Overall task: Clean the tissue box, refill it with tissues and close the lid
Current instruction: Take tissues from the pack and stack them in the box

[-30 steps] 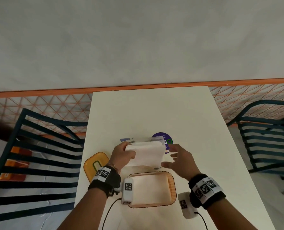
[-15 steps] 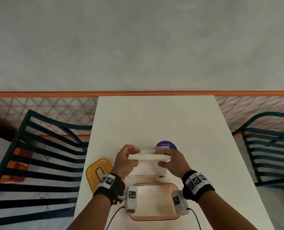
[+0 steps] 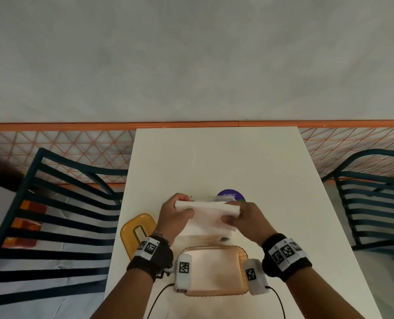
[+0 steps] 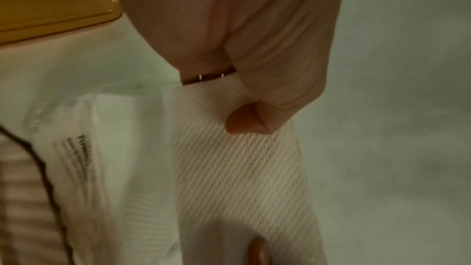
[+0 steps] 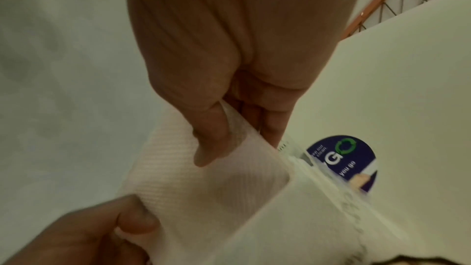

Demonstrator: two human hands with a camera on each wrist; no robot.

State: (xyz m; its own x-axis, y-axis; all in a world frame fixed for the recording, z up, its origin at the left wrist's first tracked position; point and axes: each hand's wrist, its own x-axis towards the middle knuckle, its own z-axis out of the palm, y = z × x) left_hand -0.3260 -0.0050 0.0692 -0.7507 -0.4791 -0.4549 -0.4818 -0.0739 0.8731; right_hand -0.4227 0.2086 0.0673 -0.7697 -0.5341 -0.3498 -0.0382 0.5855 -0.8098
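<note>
A folded stack of white ribbed tissues (image 3: 207,209) is lifted above the table between both hands. My left hand (image 3: 175,215) pinches its left end, thumb on the near face (image 4: 244,122). My right hand (image 3: 242,215) pinches the right end, thumb (image 5: 211,148) on the tissues (image 5: 216,184). The open tissue box (image 3: 212,270), pale inside with a dark rim, sits on the table just below my wrists. Its amber lid (image 3: 137,231) with a slot lies to the left. A clear tissue wrapper (image 4: 84,148) lies under the stack.
A round purple sticker (image 3: 231,195) shows on the white table (image 3: 214,157) behind the tissues. Dark slatted chairs stand at the left (image 3: 53,215) and the right (image 3: 375,203). An orange rail and mesh fence (image 3: 53,146) run behind the table.
My right hand came in from the right and took hold of the tissue stack's right end. Both hands then lifted and tilted the stack above the wrapper.
</note>
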